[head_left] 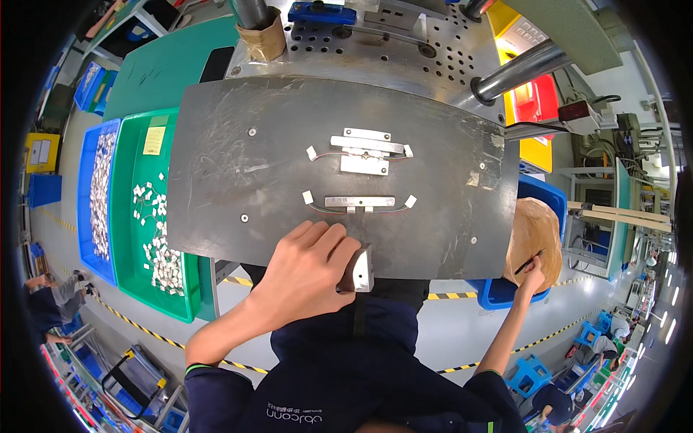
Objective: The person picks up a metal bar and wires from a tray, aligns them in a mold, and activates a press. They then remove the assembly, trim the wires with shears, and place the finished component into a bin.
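Observation:
My left hand is at the front edge of the dark metal plate, its fingers curled around a small metal block with a hole in its face. Just beyond it lies a silvery bar with thin wires ending in white connectors. Farther back, a similar wired bar rests at a metal fixture. My right hand is out to the right, pinching a thin dark piece over brown paper lining a blue bin.
At left stand a green bin of white-connector wires and a blue bin filled with small parts. Behind the plate is a perforated metal bed with a steel post. Other people work in the background.

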A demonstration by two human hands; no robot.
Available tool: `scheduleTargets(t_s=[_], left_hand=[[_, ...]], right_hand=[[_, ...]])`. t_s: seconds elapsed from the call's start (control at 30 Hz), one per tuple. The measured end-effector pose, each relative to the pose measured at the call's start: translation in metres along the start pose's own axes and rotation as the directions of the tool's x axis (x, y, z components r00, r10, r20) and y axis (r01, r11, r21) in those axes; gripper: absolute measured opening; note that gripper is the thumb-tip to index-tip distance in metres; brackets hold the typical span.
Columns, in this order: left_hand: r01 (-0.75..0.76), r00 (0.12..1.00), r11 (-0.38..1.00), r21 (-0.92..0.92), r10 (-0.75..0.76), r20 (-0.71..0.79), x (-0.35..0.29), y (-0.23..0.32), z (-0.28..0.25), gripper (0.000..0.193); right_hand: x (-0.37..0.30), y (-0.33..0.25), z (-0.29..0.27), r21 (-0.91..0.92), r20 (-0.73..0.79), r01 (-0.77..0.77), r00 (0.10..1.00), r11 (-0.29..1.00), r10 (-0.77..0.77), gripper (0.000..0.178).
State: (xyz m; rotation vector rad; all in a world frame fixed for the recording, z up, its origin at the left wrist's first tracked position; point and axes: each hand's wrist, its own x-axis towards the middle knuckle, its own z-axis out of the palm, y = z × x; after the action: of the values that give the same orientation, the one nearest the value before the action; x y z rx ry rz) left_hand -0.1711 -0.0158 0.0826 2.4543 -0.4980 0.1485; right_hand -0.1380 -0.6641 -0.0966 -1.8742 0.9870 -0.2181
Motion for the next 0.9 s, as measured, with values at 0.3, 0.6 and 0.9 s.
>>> scheduleTargets(t_s=[0.3,0.6,0.9], left_hand=[[-0.082,0.996,0.994,-0.070,0.084,0.014,0.006,-0.017,0.023,0.070],[-0.037,0.998,0.957,-0.287,0.023,-0.050,-0.019,-0.035,0.027,0.071],[-0.150,0.981,0.933,-0.326,0.098,-0.170,0.047,-0.061,-0.022,0.063]], right_hand=[[-0.237,-0.219,0.182,-0.044,0.511,0.920,0.355,0.388,-0.783,0.026],[-0.324,-0.217,0.221,0.442,0.737,0.890,-0.291,0.110,-0.610,0.048],[-0.294,-0.279,0.250,0.528,0.585,0.847,-0.307,0.065,-0.750,0.049]])
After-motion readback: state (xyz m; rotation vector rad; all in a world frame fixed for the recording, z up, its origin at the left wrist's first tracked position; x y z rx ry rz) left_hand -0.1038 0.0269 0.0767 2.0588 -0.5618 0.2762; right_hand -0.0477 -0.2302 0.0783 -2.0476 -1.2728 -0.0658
